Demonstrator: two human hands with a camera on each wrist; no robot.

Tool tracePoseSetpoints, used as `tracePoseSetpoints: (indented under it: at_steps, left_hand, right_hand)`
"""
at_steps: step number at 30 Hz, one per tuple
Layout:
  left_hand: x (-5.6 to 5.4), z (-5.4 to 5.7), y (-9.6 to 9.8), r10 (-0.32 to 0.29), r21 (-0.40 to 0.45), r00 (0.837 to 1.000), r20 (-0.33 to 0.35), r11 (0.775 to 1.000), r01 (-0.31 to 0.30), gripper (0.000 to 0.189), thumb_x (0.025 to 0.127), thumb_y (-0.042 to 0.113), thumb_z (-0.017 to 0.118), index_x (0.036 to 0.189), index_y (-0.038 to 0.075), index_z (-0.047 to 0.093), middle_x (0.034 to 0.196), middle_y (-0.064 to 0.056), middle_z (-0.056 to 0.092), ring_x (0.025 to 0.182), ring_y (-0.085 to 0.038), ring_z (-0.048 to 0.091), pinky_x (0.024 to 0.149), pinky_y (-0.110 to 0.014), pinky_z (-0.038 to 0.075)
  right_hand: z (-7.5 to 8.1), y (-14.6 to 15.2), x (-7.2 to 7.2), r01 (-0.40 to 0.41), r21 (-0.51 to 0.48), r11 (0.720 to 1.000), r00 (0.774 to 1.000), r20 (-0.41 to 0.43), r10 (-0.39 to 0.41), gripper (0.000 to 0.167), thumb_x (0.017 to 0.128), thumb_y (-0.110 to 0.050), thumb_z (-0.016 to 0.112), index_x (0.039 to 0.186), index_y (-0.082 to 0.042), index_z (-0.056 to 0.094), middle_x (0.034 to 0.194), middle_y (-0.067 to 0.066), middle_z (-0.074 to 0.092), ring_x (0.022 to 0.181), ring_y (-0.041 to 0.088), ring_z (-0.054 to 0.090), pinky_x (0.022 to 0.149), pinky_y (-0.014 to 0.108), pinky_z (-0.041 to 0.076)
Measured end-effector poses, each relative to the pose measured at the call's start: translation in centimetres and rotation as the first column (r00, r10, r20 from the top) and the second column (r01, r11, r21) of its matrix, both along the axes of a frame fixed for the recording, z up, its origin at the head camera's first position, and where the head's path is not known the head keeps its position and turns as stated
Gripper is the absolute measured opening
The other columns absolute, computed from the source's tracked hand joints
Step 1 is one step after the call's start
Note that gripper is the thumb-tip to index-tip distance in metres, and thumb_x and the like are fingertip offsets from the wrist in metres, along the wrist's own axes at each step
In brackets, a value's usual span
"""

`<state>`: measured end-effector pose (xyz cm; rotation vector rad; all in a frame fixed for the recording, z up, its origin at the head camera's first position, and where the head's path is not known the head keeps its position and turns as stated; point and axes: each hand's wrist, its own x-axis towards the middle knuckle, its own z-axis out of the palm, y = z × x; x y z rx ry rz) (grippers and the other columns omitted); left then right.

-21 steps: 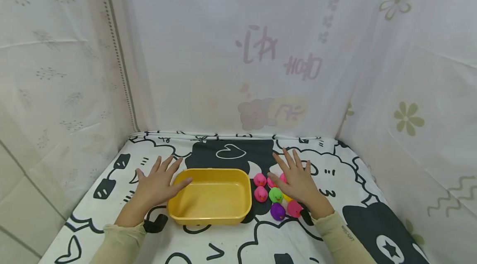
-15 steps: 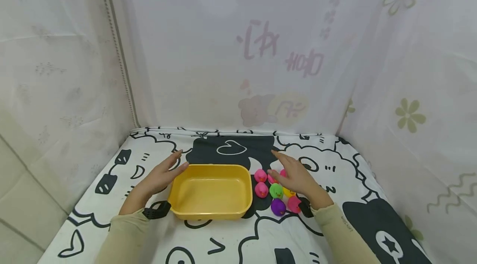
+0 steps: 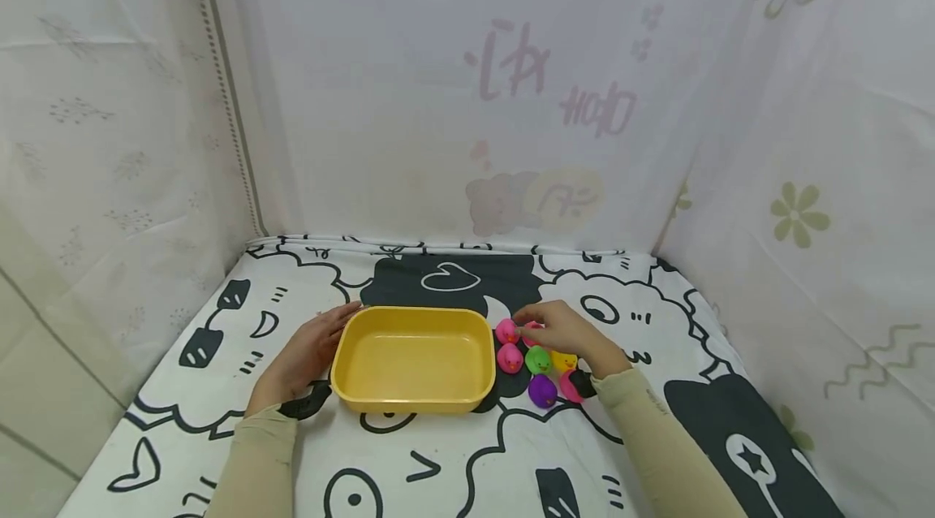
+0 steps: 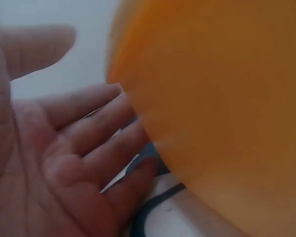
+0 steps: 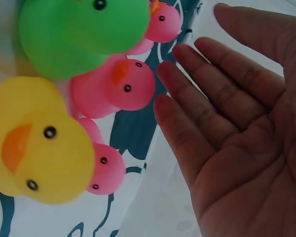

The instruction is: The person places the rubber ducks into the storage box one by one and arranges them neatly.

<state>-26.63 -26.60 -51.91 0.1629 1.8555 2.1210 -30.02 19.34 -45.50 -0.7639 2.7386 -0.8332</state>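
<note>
A yellow plastic basin (image 3: 412, 400) stands in the middle of the cloth. Along its left wall lies my left hand (image 3: 310, 351), fingers extended; in the left wrist view the fingertips reach behind the orange-looking wall (image 4: 217, 108) and the thumb stays apart. Right of the basin is a cluster of small rubber ducks: several pink, one green (image 3: 538, 360), one yellow (image 3: 564, 361) and one purple (image 3: 543, 391). My right hand (image 3: 566, 331) is over the far side of the cluster, hiding part of it. Its palm and straight fingers (image 5: 217, 94) face the ducks, holding nothing.
A white cloth with black cartoon drawings (image 3: 409, 461) covers the surface. Pale printed curtains (image 3: 380, 96) hang at the back and both sides. Tiles (image 3: 44, 388) show at the lower left.
My left hand has turned and come in against the basin's left wall. The right hand has lowered toward the ducks, its spread fingers drawing together. The head view has tilted slightly upward-to-downward.
</note>
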Motion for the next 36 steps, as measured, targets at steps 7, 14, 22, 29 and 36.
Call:
tracePoseSetpoints:
  at_steps: [7,14,22,29,36]
  left_hand:
    - [0.8,-0.1,0.6,0.04,-0.098,0.998,0.039,0.995,-0.036,0.071,0.098,0.054,0.058,0.154,0.013,0.042,0.143,-0.01,0.056,0.115,-0.023,0.064,0.094,-0.04,0.055]
    - [0.8,-0.2,0.9,0.098,-0.112,0.993,0.065,0.99,-0.09,0.072,0.096,0.057,0.059,0.153,0.014,0.044,0.142,-0.011,0.057,0.111,-0.023,0.066,0.091,-0.039,0.056]
    - [0.6,-0.4,1.0,0.118,-0.124,0.991,0.059,0.986,-0.11,0.076,0.094,0.06,0.06,0.152,0.013,0.046,0.146,-0.012,0.054,0.116,-0.023,0.064,0.095,-0.038,0.054]
    - [0.8,-0.4,1.1,0.132,-0.14,0.989,0.06,0.983,-0.122,0.076,0.093,0.061,0.06,0.151,0.014,0.047,0.145,-0.011,0.055,0.117,-0.025,0.063,0.096,-0.039,0.054]
    - [0.8,-0.3,1.0,0.125,-0.121,0.99,0.072,0.986,-0.116,0.079,0.093,0.061,0.06,0.152,0.012,0.045,0.143,-0.011,0.057,0.114,-0.023,0.064,0.093,-0.036,0.055]
  right_hand:
    - [-0.4,-0.4,0.0,0.026,0.012,1.0,0.999,0.024,-0.026,0.027,0.093,-0.023,0.073,0.118,-0.013,0.073,0.109,0.0,0.072,0.101,0.02,0.066,0.088,0.039,0.057]
    - [-1.4,-0.7,-0.7,0.024,0.027,0.999,0.999,0.047,-0.025,0.032,0.092,-0.026,0.075,0.123,-0.015,0.072,0.109,-0.001,0.071,0.095,0.016,0.065,0.086,0.035,0.057]
    - [-2.4,-1.1,-1.1,0.075,0.025,0.997,0.997,0.036,-0.075,0.031,0.092,-0.027,0.075,0.122,-0.021,0.073,0.11,-0.004,0.071,0.1,0.017,0.063,0.086,0.034,0.057]
    - [-2.3,-1.2,-0.9,0.055,0.0,0.998,0.998,0.035,-0.055,0.03,0.092,-0.025,0.075,0.122,-0.019,0.073,0.112,-0.004,0.072,0.097,0.016,0.063,0.085,0.033,0.057]
    - [-2.0,-1.1,-0.8,0.061,0.011,0.998,0.997,0.043,-0.061,0.032,0.092,-0.026,0.075,0.123,-0.019,0.073,0.113,-0.003,0.072,0.099,0.016,0.062,0.087,0.035,0.057]
